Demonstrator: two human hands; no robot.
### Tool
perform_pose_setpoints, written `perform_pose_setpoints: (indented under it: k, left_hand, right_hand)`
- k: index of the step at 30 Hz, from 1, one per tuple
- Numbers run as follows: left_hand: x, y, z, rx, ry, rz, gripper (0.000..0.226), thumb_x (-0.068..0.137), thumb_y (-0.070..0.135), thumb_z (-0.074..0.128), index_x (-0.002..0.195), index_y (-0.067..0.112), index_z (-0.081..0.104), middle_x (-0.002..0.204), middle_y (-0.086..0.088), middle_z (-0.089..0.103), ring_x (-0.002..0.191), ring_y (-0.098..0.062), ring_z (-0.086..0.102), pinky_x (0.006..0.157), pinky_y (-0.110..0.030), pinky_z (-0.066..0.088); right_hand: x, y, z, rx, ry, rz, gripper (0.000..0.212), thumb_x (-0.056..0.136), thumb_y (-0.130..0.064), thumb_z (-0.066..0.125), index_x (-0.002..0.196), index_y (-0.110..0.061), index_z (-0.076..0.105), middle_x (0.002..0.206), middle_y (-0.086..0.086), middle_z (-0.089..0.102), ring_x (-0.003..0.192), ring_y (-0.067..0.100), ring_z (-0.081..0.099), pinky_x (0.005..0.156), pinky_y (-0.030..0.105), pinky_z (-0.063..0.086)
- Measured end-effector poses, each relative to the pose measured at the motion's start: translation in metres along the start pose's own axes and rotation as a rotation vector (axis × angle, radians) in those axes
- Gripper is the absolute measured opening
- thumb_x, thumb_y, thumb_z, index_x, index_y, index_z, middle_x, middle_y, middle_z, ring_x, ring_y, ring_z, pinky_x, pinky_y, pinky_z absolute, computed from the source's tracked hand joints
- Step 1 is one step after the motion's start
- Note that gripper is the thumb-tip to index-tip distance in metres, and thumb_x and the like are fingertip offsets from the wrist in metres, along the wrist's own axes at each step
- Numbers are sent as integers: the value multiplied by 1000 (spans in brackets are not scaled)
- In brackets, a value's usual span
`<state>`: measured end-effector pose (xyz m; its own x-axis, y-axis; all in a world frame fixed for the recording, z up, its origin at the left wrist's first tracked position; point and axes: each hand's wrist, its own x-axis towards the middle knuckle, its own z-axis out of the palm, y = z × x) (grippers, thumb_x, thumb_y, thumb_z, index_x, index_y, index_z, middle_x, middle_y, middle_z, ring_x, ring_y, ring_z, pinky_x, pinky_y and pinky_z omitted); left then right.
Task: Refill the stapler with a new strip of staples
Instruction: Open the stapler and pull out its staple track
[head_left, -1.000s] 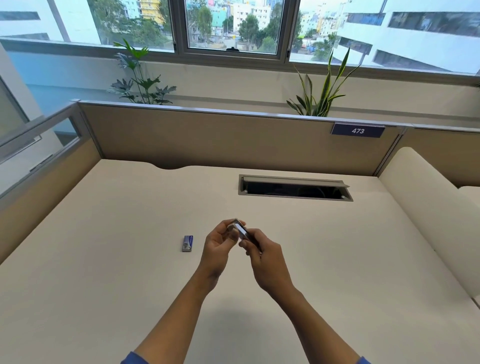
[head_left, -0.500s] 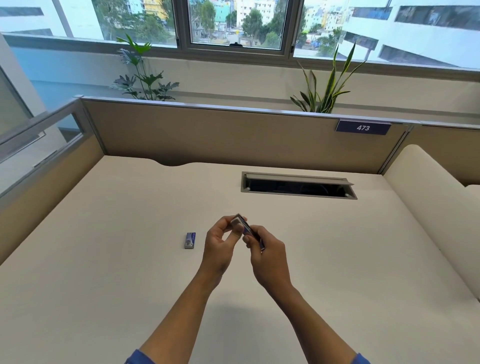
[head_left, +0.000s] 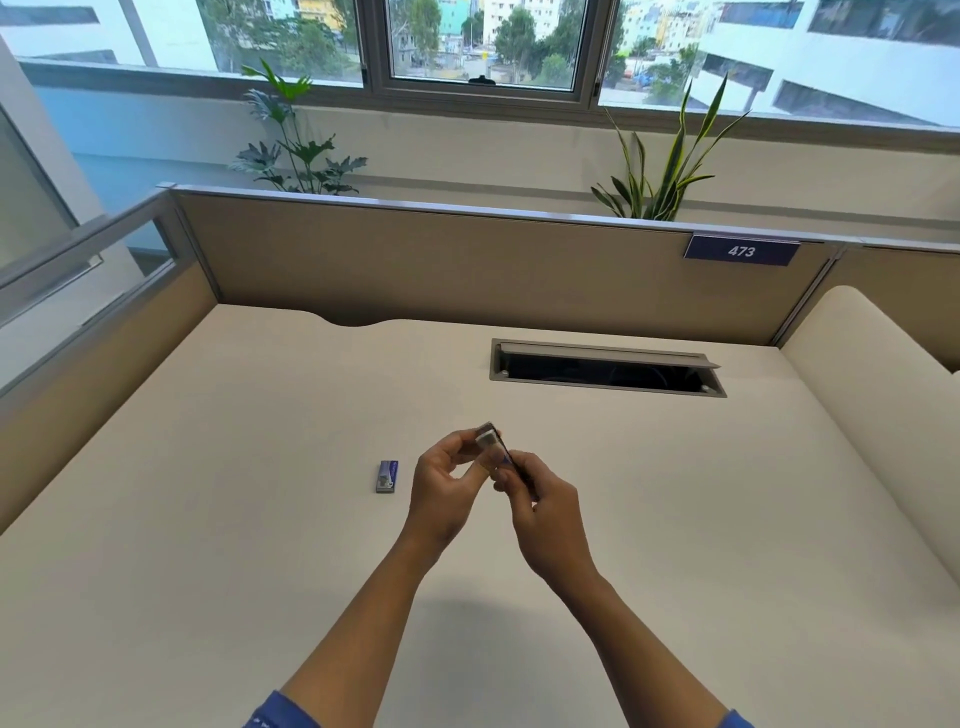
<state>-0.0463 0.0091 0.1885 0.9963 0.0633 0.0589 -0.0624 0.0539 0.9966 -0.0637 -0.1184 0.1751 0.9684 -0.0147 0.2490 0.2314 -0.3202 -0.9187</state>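
Observation:
Both hands hold a small dark stapler (head_left: 493, 444) above the middle of the cream desk (head_left: 208, 519). My right hand (head_left: 545, 512) grips its near end from below. My left hand (head_left: 441, 480) pinches its far, silvery end with thumb and fingertips. The stapler is tilted, far end up. Whether its magazine is open is too small to tell. A small blue box of staples (head_left: 387, 476) lies flat on the desk, a little left of my left hand.
An open cable slot (head_left: 605, 368) is cut into the desk behind the hands. Tan partition walls (head_left: 441, 265) close the desk at the back and left; a cream padded panel (head_left: 878, 395) runs along the right. Plants stand behind the partition.
The hands and stapler stay in nearly the same place above the desk. The camera has tipped slightly, so the scene sits a little differently in the frame.

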Motion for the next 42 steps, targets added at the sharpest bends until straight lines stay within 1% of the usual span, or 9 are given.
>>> perform_pose_setpoints:
  k: [3, 7, 11, 16, 20, 23, 26, 33, 42]
  left_hand:
    - [1, 0, 0, -47, 83, 10, 32, 65, 44, 80, 93, 30, 72, 87, 6, 77, 84, -12, 73, 70, -18, 56]
    - [1, -2, 1, -76, 92, -9, 40, 54, 49, 85, 85, 28, 72, 78, 3, 73, 79, -21, 73, 69, -34, 62]
    - [0, -1, 2, -69, 77, 3, 22, 72, 39, 74, 87, 26, 67, 88, 1, 72, 81, -22, 74, 66, -36, 62]
    - [-1, 8, 5, -19, 53, 32, 21, 78, 42, 67, 95, 29, 69, 95, 2, 75, 82, -17, 74, 65, -34, 63]
    - [0, 8, 8, 73, 93, 99, 26, 79, 47, 66, 96, 27, 67, 91, -2, 74, 76, -19, 74, 67, -36, 63]
    - [-2, 4, 14, 145, 125, 169, 13, 83, 45, 64, 88, 33, 62, 82, -1, 72, 70, -17, 73, 63, -36, 63]
    - [-4, 0, 19, 217, 160, 199, 12, 87, 42, 60, 85, 31, 58, 81, -1, 71, 69, -16, 72, 64, -41, 62]
    - [-7, -4, 27, 309, 212, 223, 15, 94, 35, 55, 91, 20, 58, 87, -1, 70, 77, -15, 70, 69, -40, 62]
    - [-16, 0, 38, 267, 303, 279, 24, 93, 41, 49, 90, 19, 57, 83, 1, 68, 75, -15, 70, 67, -36, 61]
  right_hand:
    - [1, -2, 0, -42, 73, -115, 18, 95, -17, 63, 110, -25, 70, 94, -17, 74, 86, 7, 70, 72, 23, 57]
    - [2, -5, -3, -80, 78, -210, 20, 90, -15, 69, 108, -24, 69, 94, -17, 74, 84, 3, 71, 74, 18, 56]
    - [4, -7, -5, -38, 99, -155, 18, 88, -18, 72, 103, -27, 72, 87, -16, 75, 81, 6, 72, 68, 22, 58]
    - [5, -14, -5, 6, 81, -105, 21, 93, -17, 66, 105, -34, 67, 91, -24, 71, 84, 1, 70, 67, 10, 53]
    - [7, -17, -2, 66, 80, 6, 21, 98, -15, 57, 102, -33, 67, 89, -16, 72, 83, 7, 69, 68, 13, 53]
    - [7, -19, 2, 185, 75, 158, 29, 100, -14, 53, 94, -39, 65, 85, -9, 72, 79, 18, 69, 70, 27, 58]
    - [6, -18, 7, 220, 116, 232, 28, 100, -11, 51, 97, -34, 66, 86, -13, 73, 81, 11, 69, 73, 22, 55]
    - [0, -18, 18, 285, 222, 268, 27, 101, -9, 48, 96, -28, 66, 85, -14, 72, 78, -1, 66, 70, 14, 52]
    - [-5, -20, 24, 270, 362, 214, 30, 101, -6, 47, 91, -29, 63, 86, -11, 70, 82, 7, 66, 71, 15, 53]
